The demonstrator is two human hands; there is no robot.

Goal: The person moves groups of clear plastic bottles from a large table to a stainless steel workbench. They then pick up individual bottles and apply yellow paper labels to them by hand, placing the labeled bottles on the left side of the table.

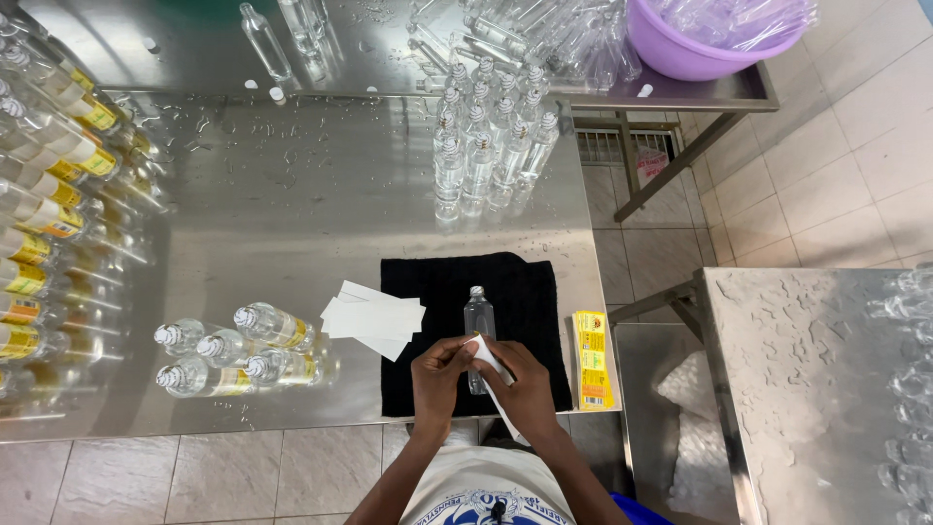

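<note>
My left hand (pixel 439 377) and my right hand (pixel 523 389) meet over a black cloth (pixel 428 292) on a steel table. Together they pinch a narrow white strip (pixel 489 358) that hangs down past my right wrist. Just beyond my fingers a small clear bottle (pixel 477 321) with a white cap lies on the cloth, unlabelled. A loose pile of white strips (pixel 373 319) rests at the cloth's left edge.
Several capped bottles with yellow labels (pixel 238 355) stand left of the pile, and more line the steel table's (pixel 292 194) far left side. Unlabelled bottles (pixel 491 146) cluster at the back. A yellow label stack (pixel 591 360) lies at the right edge; a purple basin (pixel 700 44) sits behind.
</note>
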